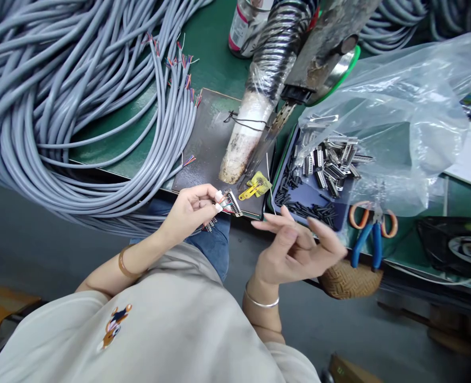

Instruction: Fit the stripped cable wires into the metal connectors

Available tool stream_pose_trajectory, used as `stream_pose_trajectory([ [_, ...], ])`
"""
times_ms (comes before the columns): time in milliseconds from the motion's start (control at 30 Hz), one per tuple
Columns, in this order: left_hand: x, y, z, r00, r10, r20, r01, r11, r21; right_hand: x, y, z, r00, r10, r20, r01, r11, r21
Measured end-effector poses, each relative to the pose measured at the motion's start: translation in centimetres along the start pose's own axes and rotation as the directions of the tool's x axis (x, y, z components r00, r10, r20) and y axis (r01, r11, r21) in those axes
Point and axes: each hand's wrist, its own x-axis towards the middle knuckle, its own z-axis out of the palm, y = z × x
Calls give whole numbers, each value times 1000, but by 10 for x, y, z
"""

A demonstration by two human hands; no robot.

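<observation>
My left hand pinches the thin coloured wires just behind a D-sub connector, with white coverings on its fingertips. The connector is held over the front edge of a dark work board. My right hand is raised in front of a blue tray, fingers apart and holding nothing. Inside that tray are a pile of metal connectors and many short black tubes. A yellow clip-like piece lies on the board close to the held connector.
Thick bundles of grey cable with stripped coloured ends cover the left side. A ribbed hose with a white nozzle reaches down over the board. Right of it are a clear plastic bag, orange-handled scissors and blue-handled pliers.
</observation>
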Motion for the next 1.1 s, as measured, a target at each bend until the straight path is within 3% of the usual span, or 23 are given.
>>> stream_pose_trajectory([
  [100,0,0,0,1000,-15,5,15,1000,-14,-10,2,-2,984,57,167,-51,998,-41],
  [200,0,0,-1,1000,-16,19,16,999,-30,-18,5,-1,931,133,341,-124,991,-47],
  [267,0,0,-2,1000,-12,24,12,999,-36,-19,6,2,908,160,387,-155,987,-45],
  [433,-1,-3,-1,1000,-6,17,6,1000,-7,-16,8,10,965,43,258,-27,997,-66],
  [667,5,-10,7,980,159,-120,-146,983,115,-7,11,16,945,-91,315,141,980,-141],
  [900,8,-15,14,925,339,-169,-255,887,384,-5,17,19,953,-74,294,105,990,-91],
  [1100,9,-12,16,909,393,-140,-284,829,483,-2,19,20,957,-86,278,118,988,-101],
])
